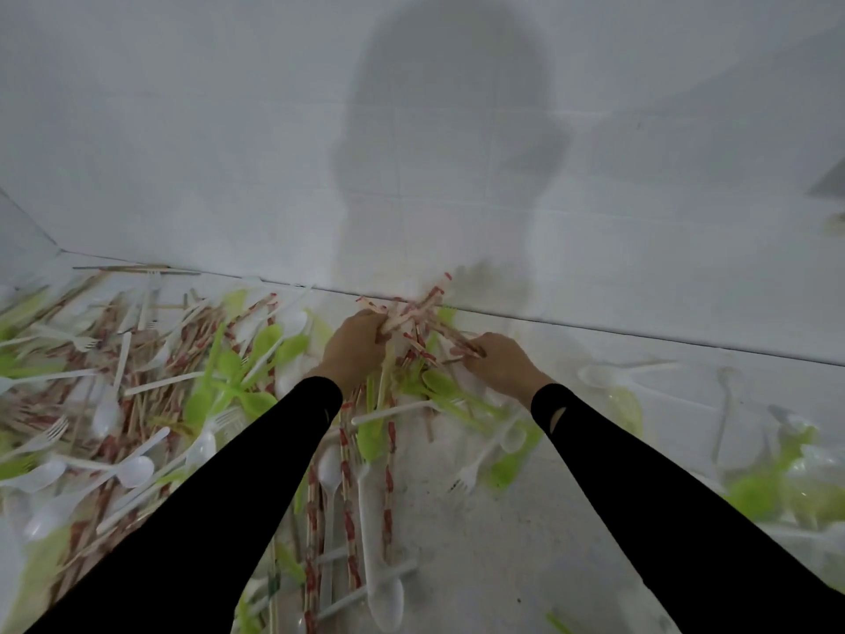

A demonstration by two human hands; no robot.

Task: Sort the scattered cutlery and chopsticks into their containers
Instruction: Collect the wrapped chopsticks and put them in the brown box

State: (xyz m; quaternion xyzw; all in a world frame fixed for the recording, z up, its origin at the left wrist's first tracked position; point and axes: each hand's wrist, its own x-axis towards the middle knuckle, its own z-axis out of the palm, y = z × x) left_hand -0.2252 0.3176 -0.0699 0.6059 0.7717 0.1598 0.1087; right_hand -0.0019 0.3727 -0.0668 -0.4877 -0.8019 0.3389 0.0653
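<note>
A big heap of mixed cutlery covers the white surface: red-patterned wooden chopsticks (347, 478), white plastic spoons (137, 471), white forks (466, 478) and green plastic spoons (267, 343). My left hand (354, 347) grips a bundle of chopsticks (414, 313) near the wall, their tips fanning up and to the right. My right hand (500, 361) pinches the ends of a few chopsticks (459, 347) from the same cluster, just right of the left hand. Both arms wear black sleeves.
A white tiled wall (411, 176) rises right behind the hands and carries my shadow. Clear plastic bags with green and white cutlery (786, 478) lie at the right. The thickest pile (114, 382) is at the left.
</note>
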